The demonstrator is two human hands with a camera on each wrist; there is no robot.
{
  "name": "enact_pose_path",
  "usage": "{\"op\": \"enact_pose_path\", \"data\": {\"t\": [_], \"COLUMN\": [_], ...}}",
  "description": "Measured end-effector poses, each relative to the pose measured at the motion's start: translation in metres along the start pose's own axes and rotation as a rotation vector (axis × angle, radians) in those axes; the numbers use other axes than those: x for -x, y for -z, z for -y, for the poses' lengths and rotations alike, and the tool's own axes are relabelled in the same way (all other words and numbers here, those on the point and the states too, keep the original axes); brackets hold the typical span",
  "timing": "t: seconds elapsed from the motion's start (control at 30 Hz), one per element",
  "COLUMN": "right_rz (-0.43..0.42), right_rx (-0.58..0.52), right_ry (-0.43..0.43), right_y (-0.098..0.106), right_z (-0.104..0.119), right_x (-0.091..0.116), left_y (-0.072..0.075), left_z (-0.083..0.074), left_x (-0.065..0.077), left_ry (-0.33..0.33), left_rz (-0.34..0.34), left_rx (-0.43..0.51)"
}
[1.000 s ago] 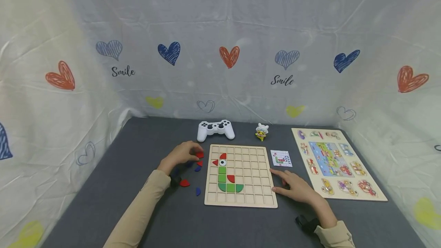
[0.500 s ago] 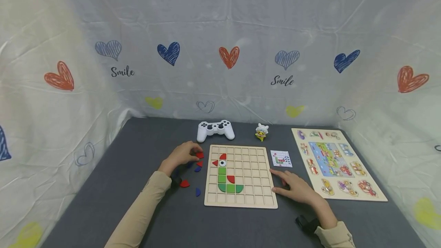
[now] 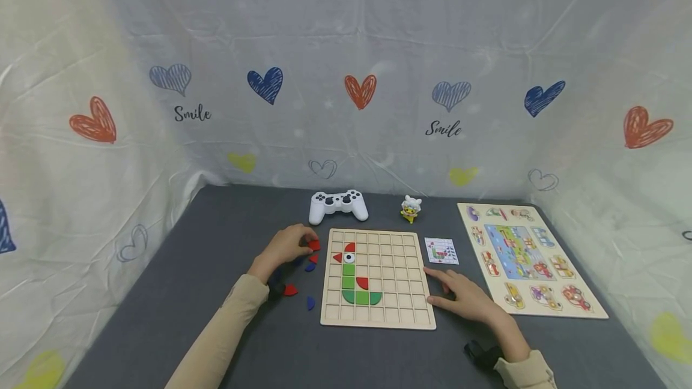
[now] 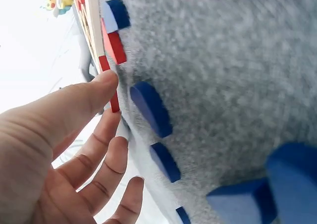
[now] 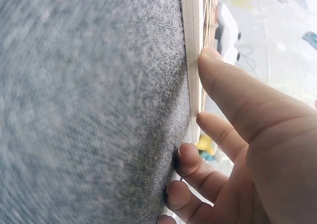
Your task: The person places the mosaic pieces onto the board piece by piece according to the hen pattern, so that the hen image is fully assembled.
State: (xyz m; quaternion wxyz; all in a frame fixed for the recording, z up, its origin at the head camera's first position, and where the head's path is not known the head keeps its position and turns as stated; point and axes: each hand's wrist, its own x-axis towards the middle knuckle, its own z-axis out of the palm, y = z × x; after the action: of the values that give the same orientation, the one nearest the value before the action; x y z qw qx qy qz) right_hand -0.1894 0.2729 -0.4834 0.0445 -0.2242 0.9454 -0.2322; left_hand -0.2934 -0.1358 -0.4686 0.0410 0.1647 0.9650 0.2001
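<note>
My left hand [image 3: 283, 247] is at the left side of the wooden grid board [image 3: 400, 311]. Between thumb and index finger it pinches a red piece [image 4: 115, 104], seen edge-on in the left wrist view, its other fingers loosely bent. Below it on the cloth lie blue pieces [image 4: 151, 109] and a smaller red piece [image 4: 115, 47]. Set in the board are green squares [image 3: 348, 276], red pieces and a white eye tile [image 3: 349, 257], together shaped like a bird. My right hand [image 3: 464, 295] touches the board's right edge with thumb and index finger, holding nothing.
A white game controller [image 3: 338, 205] and a small figurine [image 3: 411, 209] stand behind the board. To its right lie a pattern card [image 3: 441, 251] and a large picture puzzle [image 3: 532, 263]. Another red piece [image 3: 290, 290] is by the left wrist.
Both hands stay in nearly the same place, the left still at the red piece. The pieces on the board look the same; only the head view shifts slightly.
</note>
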Motion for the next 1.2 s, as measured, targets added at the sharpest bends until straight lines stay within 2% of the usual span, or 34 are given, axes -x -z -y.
{"op": "enact_pose_path", "data": {"t": [0.2,0.47,0.67,0.97,1.2], "right_rz": [-0.001,-0.009,-0.015,-0.015,-0.018], "right_rx": [0.003,0.003,-0.005,0.003,0.008], "right_ry": [0.006,0.021,0.032,0.024,0.027], "right_y": [0.000,0.000,0.000,0.000,0.000], "right_z": [0.000,0.000,0.002,0.002,0.002], "right_x": [0.000,0.001,0.001,0.002,0.002], "left_y": [0.003,0.004,0.002,-0.007,-0.015], "left_z": [-0.007,-0.024,-0.036,-0.055,-0.071], "left_x": [0.009,0.026,0.033,0.041,0.046], "left_ry": [-0.005,-0.077,-0.141,-0.247,-0.300], "left_rz": [-0.061,-0.119,-0.153,-0.160,-0.112], "left_rx": [-0.027,0.001,-0.001,-0.003,0.079]}}
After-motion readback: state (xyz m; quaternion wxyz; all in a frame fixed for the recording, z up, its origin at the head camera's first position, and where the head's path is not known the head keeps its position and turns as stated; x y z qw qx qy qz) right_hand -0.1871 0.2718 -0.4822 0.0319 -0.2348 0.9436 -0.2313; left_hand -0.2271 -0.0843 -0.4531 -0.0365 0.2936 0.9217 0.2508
